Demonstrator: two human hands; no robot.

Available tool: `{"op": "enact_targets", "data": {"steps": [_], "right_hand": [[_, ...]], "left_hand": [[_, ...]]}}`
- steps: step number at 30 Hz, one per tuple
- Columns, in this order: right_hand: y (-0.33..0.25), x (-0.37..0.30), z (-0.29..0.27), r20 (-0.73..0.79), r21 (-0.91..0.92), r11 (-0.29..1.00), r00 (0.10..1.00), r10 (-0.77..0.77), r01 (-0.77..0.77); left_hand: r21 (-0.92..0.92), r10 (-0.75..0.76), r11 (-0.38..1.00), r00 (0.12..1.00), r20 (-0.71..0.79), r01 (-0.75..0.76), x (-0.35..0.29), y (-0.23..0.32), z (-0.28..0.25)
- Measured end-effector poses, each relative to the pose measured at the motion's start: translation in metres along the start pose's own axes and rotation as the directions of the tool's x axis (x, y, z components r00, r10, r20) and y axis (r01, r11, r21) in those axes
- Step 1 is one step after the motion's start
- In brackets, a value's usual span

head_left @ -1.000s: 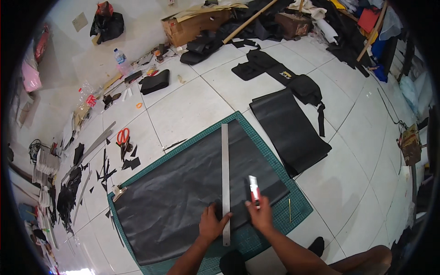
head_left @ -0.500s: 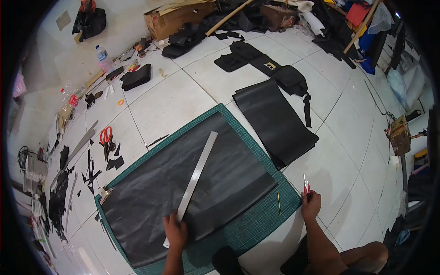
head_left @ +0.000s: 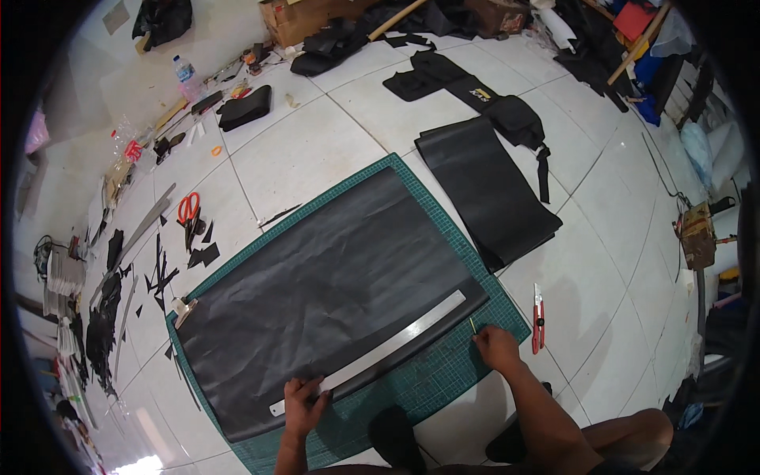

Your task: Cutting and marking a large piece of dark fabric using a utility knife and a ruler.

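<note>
- Through the head view, I saw from afar the steel ruler (head_left: 396,343) flat on the black sheet (head_left: 317,293), just inside its near edge, with the sheet on the green cutting mat (head_left: 435,364)
- The left hand (head_left: 303,404) touched the ruler near its left end, thumb and fingers apart; I could not tell whether it gripped or only pressed
- The right hand (head_left: 497,348) looked pinched on a thin yellow stick (head_left: 473,324) over the mat's right side
- I judged the ruler light, stiff and slick, best held by its long edges, and the sheet supple, best taken by a corner
- Half a second earlier, the ruler slanted across the sheet's middle and the right hand held the red cutter (head_left: 538,324), which now lay on the floor (head_left: 594,317) to the right
</note>
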State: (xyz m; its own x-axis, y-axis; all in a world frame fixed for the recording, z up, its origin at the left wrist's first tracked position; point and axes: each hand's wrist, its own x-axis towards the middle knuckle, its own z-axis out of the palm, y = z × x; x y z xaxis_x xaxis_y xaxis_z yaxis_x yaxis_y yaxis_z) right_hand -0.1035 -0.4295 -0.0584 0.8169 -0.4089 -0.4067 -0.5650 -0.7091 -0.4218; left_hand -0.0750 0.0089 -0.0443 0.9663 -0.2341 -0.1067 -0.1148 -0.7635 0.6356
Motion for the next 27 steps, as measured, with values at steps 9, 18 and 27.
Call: {"op": "enact_targets", "data": {"steps": [9, 18, 27], "right_hand": [[0.026, 0.019, 0.005, -0.192, 0.301, 0.95, 0.981, -0.023, 0.081], [0.034, 0.064, -0.024, -0.21, 0.507, 0.859, 0.976, 0.047, 0.068], [0.043, 0.091, 0.008, -0.276, 0.417, 0.873, 0.95, -0.144, 0.253]], "left_hand": [[0.038, 0.074, 0.997, 0.997, 0.0, -0.074, 0.002, 0.008, 0.015], [0.016, 0.087, 0.996, 0.995, 0.055, -0.088, 0.006, 0.02, 0.027], [0.013, 0.063, 0.998, 0.995, 0.075, -0.064, 0.002, 0.017, 0.023]]}}
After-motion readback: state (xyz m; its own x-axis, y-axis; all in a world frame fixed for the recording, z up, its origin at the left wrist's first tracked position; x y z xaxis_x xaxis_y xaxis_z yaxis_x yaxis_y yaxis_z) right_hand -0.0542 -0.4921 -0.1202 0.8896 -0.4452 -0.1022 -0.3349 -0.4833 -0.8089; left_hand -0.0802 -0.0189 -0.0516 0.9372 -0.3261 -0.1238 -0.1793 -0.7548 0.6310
